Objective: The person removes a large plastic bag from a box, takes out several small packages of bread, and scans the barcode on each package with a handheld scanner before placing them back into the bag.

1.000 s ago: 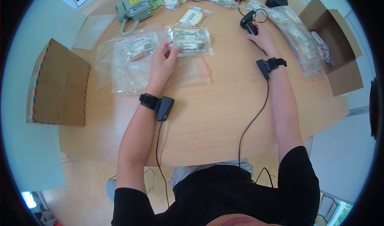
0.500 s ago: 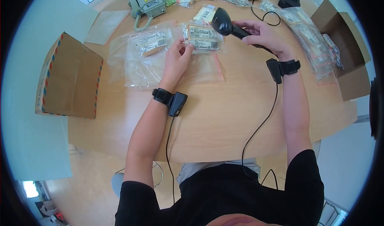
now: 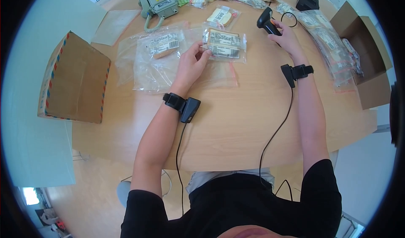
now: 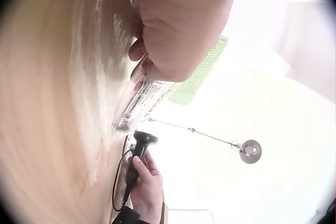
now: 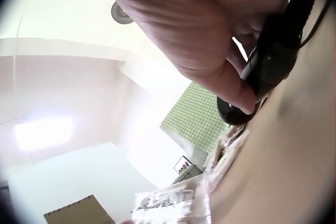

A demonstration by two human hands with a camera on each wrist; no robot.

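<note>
Left hand (image 3: 190, 67): pinching the left edge of a labelled clear bag (image 3: 225, 44), lifted a little above the counter (image 3: 236, 120), over other empty clear bags (image 3: 156, 65). Right hand (image 3: 287, 37): closed around the handle of a black barcode scanner (image 3: 265, 21), at the far side of the counter, well apart from the labelled bag. Near the scanner: a row of more filled bags (image 3: 333, 52) beside an open cardboard box (image 3: 365, 48). At far left: a brown envelope box (image 3: 74, 82), and a green telephone (image 3: 158, 4) behind.
</note>
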